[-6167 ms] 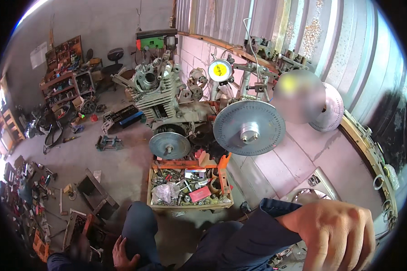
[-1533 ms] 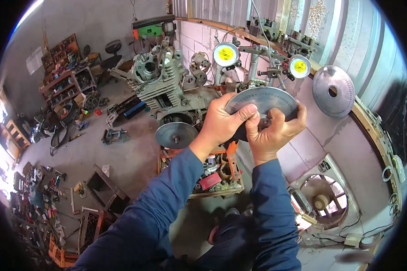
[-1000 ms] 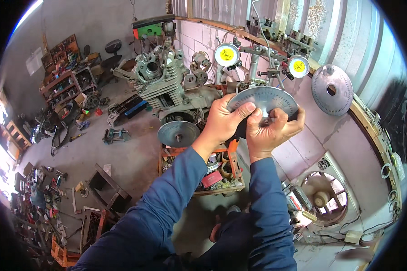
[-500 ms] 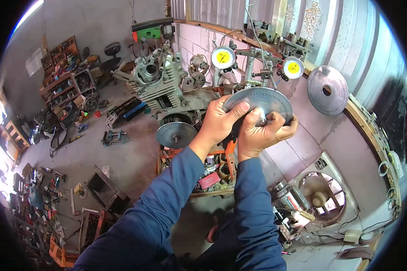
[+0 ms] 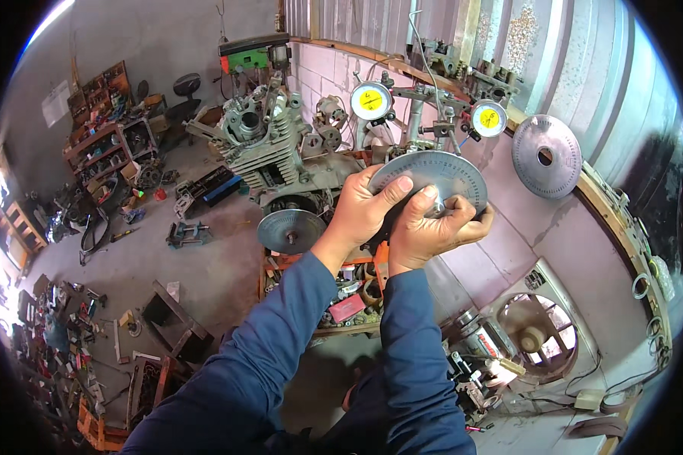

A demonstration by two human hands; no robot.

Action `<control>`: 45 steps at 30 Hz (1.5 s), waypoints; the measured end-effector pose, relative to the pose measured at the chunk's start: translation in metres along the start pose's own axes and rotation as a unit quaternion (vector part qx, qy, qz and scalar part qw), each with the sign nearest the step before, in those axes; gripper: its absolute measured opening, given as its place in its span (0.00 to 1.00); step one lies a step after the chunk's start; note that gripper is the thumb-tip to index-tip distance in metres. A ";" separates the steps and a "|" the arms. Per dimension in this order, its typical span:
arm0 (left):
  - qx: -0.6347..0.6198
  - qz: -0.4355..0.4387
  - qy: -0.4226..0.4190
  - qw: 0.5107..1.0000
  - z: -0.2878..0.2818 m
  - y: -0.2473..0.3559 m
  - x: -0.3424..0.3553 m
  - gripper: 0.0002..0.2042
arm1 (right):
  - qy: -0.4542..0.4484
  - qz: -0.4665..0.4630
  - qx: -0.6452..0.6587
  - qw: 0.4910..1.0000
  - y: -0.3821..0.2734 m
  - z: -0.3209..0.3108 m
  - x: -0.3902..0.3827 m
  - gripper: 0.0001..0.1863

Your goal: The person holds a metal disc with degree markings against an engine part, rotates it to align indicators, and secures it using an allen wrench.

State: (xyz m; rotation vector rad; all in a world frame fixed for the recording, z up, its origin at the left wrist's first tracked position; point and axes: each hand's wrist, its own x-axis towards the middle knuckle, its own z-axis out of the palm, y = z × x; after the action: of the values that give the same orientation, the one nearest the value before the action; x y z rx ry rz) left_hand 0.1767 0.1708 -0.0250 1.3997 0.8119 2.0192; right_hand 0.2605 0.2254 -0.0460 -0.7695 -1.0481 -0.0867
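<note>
A round metal degree wheel (image 5: 451, 168) with fine marks around its rim is in front of me. My left hand (image 5: 363, 212) grips its left edge, thumb pressed on the face and fingers behind. My right hand (image 5: 435, 229) is closed at the wheel's centre, thumb and curled fingers around a small shiny fitting there; its exact form is partly hidden. Just behind the wheel stand two dial gauges with yellow faces, a left gauge (image 5: 371, 101) and a right gauge (image 5: 489, 118). To the left, a second degree wheel (image 5: 291, 230) sits on the finned engine (image 5: 269, 155).
Another marked disc (image 5: 546, 156) hangs on the wall at right. Below my hands, an orange-edged tray (image 5: 269, 277) holds loose parts and a pink box (image 5: 347, 308). A round fan (image 5: 537, 334) stands at lower right. Tools and parts litter the floor at left.
The view has shifted slightly, so the scene sits a little further left. Both hands keep hold of the degree wheel; the right fingers at its centre have moved only slightly.
</note>
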 end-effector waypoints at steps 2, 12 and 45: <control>0.001 0.004 -0.001 1.000 0.001 0.000 0.000 0.15 | 0.001 -0.001 -0.008 1.000 0.000 -0.001 0.001 0.26; 0.005 0.009 0.005 1.000 0.000 0.002 -0.001 0.15 | 0.007 0.043 0.020 0.999 -0.008 0.001 0.000 0.25; 0.005 -0.030 0.010 0.999 -0.004 -0.005 -0.001 0.15 | -0.124 0.016 0.037 0.992 -0.019 -0.036 0.009 0.28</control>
State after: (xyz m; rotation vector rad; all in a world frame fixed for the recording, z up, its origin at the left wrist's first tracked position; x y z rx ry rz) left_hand 0.1741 0.1726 -0.0300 1.3479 0.8642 1.9895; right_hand 0.2842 0.1914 -0.0385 -0.7429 -1.2665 0.0766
